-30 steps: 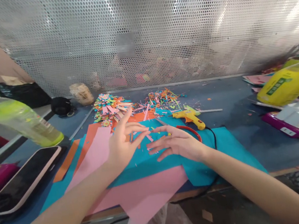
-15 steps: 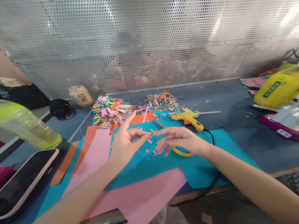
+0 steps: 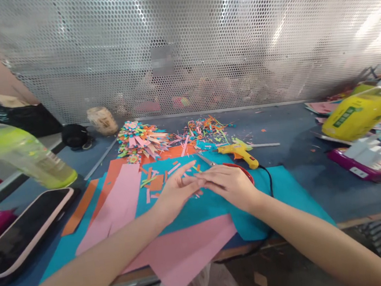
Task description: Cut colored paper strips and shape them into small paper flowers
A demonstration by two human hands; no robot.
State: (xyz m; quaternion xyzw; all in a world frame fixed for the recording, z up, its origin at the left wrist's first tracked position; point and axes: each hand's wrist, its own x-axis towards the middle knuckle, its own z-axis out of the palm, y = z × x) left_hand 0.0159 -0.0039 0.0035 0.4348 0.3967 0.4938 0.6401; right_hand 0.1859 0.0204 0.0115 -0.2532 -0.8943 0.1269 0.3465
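Observation:
My left hand (image 3: 178, 189) and my right hand (image 3: 231, 184) meet at the fingertips above a blue paper sheet (image 3: 181, 217). The left thumb and fingers are pinched together, its index finger raised. My right fingers are bent and pressed together against the left fingertips. Whatever lies between them is hidden or too small to name. Under the right hand lie scissors (image 3: 206, 160), with a red handle showing beside the wrist. Small orange, pink and green paper scraps (image 3: 155, 182) are scattered left of the hands.
Behind are a colourful paper-strip craft (image 3: 140, 140), a pile of thin paper shreds (image 3: 206, 129) and a yellow glue gun (image 3: 241, 152). At left stand a green drink bottle (image 3: 22, 150) and a phone (image 3: 28, 232). A yellow bottle (image 3: 357, 114) lies right. Pink paper (image 3: 189, 253) overhangs the front edge.
My hands have come together, the right fingers moving left onto the left fingertips. More scraps show left of the hands, and the scissors' red handle now shows instead of the yellow one.

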